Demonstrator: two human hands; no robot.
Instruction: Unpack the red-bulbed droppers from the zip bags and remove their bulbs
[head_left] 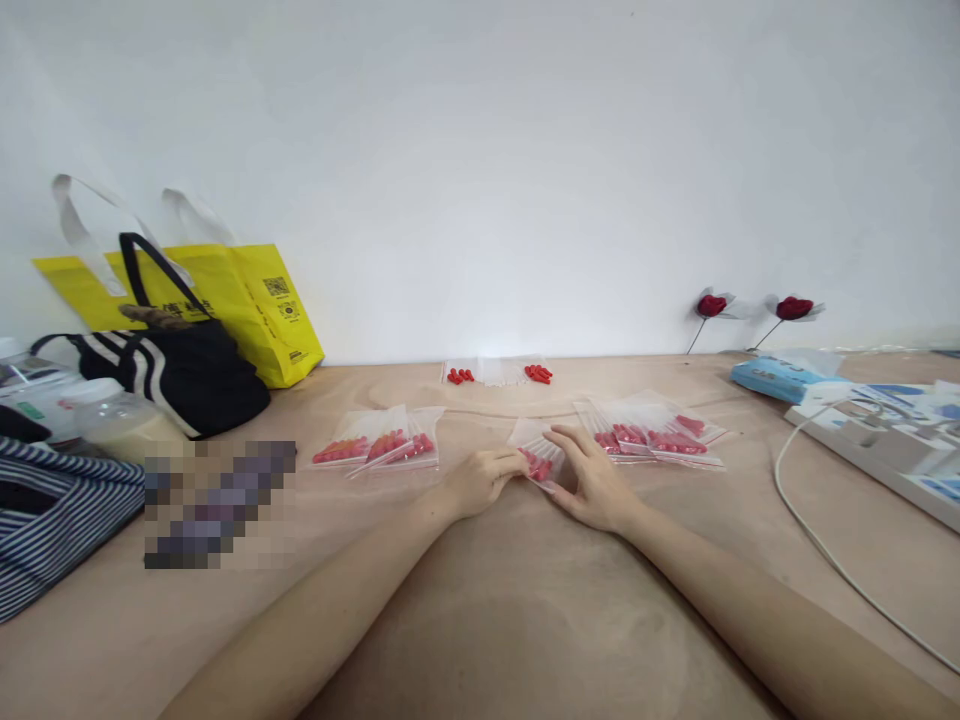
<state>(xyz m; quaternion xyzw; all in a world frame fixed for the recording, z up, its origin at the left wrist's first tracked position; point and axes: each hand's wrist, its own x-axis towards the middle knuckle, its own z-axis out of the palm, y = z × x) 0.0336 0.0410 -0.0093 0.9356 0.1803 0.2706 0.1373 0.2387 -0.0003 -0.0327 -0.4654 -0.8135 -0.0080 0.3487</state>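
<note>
Bare forearms [330,610] reach in over the table [487,620]. From the left come a striped bag [60,540], a jar [124,415], a black bag [214,370] before a yellow bag [277,310], and a blurred item [225,505] (pixelated past naming). Next lie the left packets [390,442], clear, with red pieces inside. The left hand [482,481] has its fingers curled together at the near left edge of the middle packet [534,440]; whether they pinch it, I cannot tell. Behind, by the wall, more red pieces [538,374] lie in two clusters. The right hand [596,487] stands with thumb and fingers well parted about the packet's right side. Beyond it lie the right packets [660,438], two roses [794,308], a blue pack [772,380] and a pale cable [819,562].
</note>
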